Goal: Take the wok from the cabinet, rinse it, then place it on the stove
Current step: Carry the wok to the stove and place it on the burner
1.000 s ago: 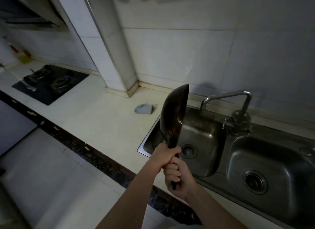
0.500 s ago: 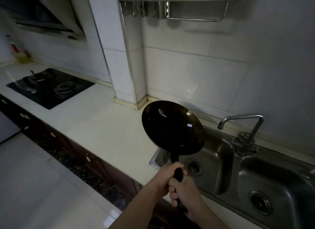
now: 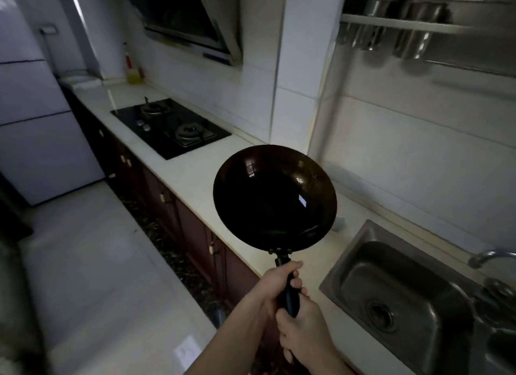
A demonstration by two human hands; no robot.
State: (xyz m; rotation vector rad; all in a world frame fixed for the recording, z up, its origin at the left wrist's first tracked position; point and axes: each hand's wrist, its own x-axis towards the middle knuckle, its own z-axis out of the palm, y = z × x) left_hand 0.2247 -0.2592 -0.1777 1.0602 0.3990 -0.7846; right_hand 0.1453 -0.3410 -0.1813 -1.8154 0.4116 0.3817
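Since a second ago, the wok (image 3: pixel 275 196) has been turned from edge-on over the sink (image 3: pixel 396 288) to face-up above the tabletop (image 3: pixel 195 176) — rinsing appears finished, with the stove (image 3: pixel 170 127) well apart. Its dark, glossy bowl is held by left hand (image 3: pixel 275 283) and right hand (image 3: pixel 303 334), fingers (image 3: pixel 296 283) wrapped tightly round the handle.

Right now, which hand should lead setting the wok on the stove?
Probably left. The left hand grips the handle nearest the wok bowl and sits toward the stove; the right hand holds the handle's end.
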